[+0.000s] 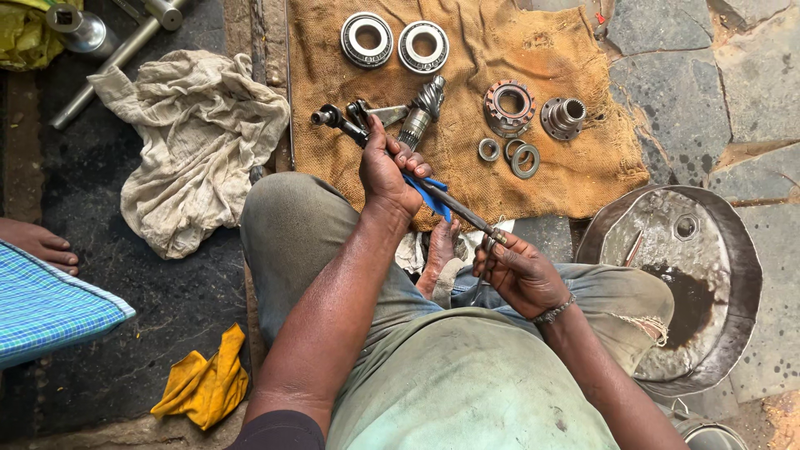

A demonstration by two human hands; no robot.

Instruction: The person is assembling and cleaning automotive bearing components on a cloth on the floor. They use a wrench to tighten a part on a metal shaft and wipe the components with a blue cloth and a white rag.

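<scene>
Steel rod (417, 179) lies slanted above my lap and the burlap mat (583, 167). My left hand (387, 171) clamps it through a blue cloth (432, 196); my right hand (518, 271) pinches its lower end. Advise steady support and full-length wiping strokes.

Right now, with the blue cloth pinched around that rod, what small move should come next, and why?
Probably slide the left hand with the blue cloth down the rod toward the right hand. The cloth sits near the upper part, the right hand steadies the lower tip, and the stretch between them looks dark and unwiped.
</scene>
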